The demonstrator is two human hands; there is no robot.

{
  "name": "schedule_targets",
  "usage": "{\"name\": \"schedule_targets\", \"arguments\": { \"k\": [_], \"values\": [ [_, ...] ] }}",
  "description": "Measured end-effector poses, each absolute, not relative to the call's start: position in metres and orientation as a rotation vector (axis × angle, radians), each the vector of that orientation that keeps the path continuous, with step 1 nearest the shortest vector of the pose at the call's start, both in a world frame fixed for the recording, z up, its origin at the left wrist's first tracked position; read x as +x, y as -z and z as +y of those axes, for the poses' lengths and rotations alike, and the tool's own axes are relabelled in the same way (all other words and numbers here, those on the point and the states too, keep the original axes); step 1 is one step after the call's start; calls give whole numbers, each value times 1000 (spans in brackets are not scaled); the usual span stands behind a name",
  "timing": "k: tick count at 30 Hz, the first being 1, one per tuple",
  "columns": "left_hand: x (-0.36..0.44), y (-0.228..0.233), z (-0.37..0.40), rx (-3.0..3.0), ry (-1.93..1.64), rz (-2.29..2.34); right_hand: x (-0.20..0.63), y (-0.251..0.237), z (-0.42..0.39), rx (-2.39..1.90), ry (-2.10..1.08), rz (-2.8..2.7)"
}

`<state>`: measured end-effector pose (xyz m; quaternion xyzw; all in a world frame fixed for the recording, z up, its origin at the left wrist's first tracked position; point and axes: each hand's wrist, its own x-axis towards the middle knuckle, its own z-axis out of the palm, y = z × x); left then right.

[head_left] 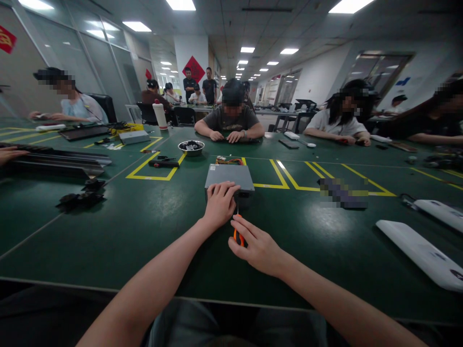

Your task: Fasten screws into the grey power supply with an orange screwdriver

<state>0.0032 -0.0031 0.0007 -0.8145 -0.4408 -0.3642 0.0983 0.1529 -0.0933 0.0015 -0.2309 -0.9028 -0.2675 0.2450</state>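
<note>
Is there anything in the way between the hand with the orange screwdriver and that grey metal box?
Nothing visible. The right hand holds the orange screwdriver with its shaft pointing straight at the near face of the grey box. The left hand rests on the box's near edge, beside the shaft, not across it.

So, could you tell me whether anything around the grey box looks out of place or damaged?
Nothing stands out. The grey box sits flat on the green table, left hand resting on its near edge, right hand holding an orange-handled screwdriver against it.
</note>
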Motion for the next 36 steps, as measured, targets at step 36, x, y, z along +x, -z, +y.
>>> {"name": "schedule_targets", "arguments": {
  "k": [36],
  "values": [
    [4,-1,-5,-2402,1047,-1318,155,1,-103,-904,758,-2376]
  ]
}}
